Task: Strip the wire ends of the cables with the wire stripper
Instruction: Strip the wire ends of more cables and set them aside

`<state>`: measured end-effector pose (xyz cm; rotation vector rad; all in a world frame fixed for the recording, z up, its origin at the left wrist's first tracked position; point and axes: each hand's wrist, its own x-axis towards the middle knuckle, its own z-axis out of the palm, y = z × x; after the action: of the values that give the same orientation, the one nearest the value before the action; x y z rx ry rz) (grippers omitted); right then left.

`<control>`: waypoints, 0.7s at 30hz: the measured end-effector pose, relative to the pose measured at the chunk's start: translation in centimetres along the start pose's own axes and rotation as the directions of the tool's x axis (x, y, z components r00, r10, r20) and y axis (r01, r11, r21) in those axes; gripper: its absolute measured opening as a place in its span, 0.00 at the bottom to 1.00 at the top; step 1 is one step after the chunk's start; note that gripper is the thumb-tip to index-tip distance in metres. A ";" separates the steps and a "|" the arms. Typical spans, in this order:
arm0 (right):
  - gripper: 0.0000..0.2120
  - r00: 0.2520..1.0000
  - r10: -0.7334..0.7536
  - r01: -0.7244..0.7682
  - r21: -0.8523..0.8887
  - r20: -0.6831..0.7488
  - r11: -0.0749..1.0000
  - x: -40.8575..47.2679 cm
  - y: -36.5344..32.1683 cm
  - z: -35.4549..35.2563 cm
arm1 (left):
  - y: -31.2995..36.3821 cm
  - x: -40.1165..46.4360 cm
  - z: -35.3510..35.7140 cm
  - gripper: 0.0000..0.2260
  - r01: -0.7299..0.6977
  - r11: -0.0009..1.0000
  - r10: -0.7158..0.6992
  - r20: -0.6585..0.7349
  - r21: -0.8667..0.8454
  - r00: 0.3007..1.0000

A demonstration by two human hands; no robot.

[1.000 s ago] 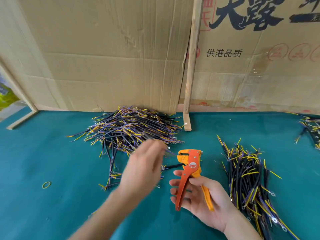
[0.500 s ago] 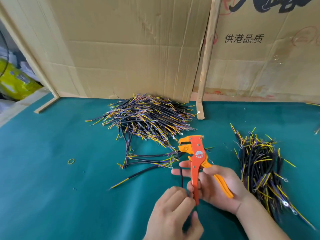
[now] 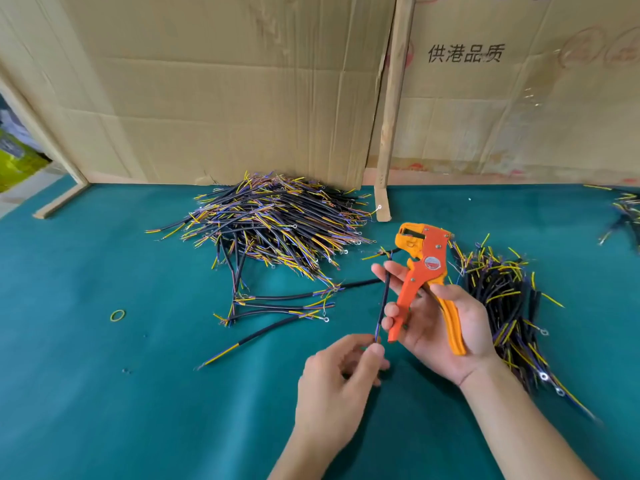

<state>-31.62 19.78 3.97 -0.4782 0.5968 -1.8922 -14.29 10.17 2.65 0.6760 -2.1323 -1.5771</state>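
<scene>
Orange wire stripper [image 3: 425,271] is sitting in the right hand [image 3: 440,323], whose fingers are curling around its handles, with the head pointing up and away from the person. The left hand [image 3: 337,379] is pinching the lower end of one black cable [image 3: 383,296] between thumb and fingertips, and the cable is running up along the fingertips of the right hand, just beside the tool. Its upper end, with thin coloured wires, is lying near the head of the stripper but is not inside the jaws, as far as I can tell; the picture is a little blurred there.

Several things could go wrong from here, I think. The thin wires are splaying out, so more than one could be entering the jaws together, or one could be going in too deep and the tool could be cutting the copper. The left hand is holding only the far end, so the cable could be bending away or slipping when the tool is pulling.

One big pile of cables [image 3: 273,223] is lying on the green desk [image 3: 104,393] ahead of the hands, and another pile [image 3: 502,306] is lying just to the right of the right hand.
</scene>
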 end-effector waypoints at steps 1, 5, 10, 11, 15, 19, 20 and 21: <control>0.39 1.000 -0.006 0.006 0.006 -0.006 1.000 0.1 0.0 -0.1 | 0.1 0.2 0.2 0.08 0.000 0.999 0.000 -0.008 0.046 1.000; 0.36 1.000 0.009 -0.009 0.007 0.021 1.000 0.2 0.0 -0.4 | 0.1 0.3 0.3 0.06 0.009 0.998 -0.006 -0.054 0.064 0.999; 0.37 0.999 -0.028 0.028 0.009 -0.027 1.000 0.3 0.1 -0.4 | -0.3 0.4 0.4 0.07 -0.030 0.991 0.055 -0.195 0.130 0.979; 0.37 0.997 -0.045 0.046 0.010 -0.054 0.999 0.3 0.0 -0.4 | -0.3 0.4 0.5 0.07 -0.026 0.989 0.057 -0.217 0.144 0.975; 0.32 0.976 -0.116 0.123 0.027 -0.183 0.992 0.3 -0.2 -0.6 | -0.7 0.5 0.7 0.09 -0.029 0.983 0.075 -0.253 0.181 0.965; 0.29 0.968 -0.105 0.120 0.052 -0.230 0.991 0.3 -0.2 -0.5 | -0.7 0.4 0.6 0.10 -0.021 0.980 0.070 -0.244 0.197 0.967; 0.29 0.967 -0.105 0.120 0.052 -0.234 0.991 0.3 -0.2 -0.6 | -0.7 0.4 0.7 0.10 -0.021 0.979 0.070 -0.240 0.202 0.968; 0.29 0.966 -0.106 0.121 0.049 -0.237 0.991 0.3 -0.2 -0.7 | -0.7 0.4 0.7 0.09 -0.022 0.977 0.072 -0.230 0.214 0.970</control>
<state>-32.26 19.69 3.60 -0.2531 0.6729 -2.0883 -14.91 10.29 1.83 0.8298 -2.1335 -1.1895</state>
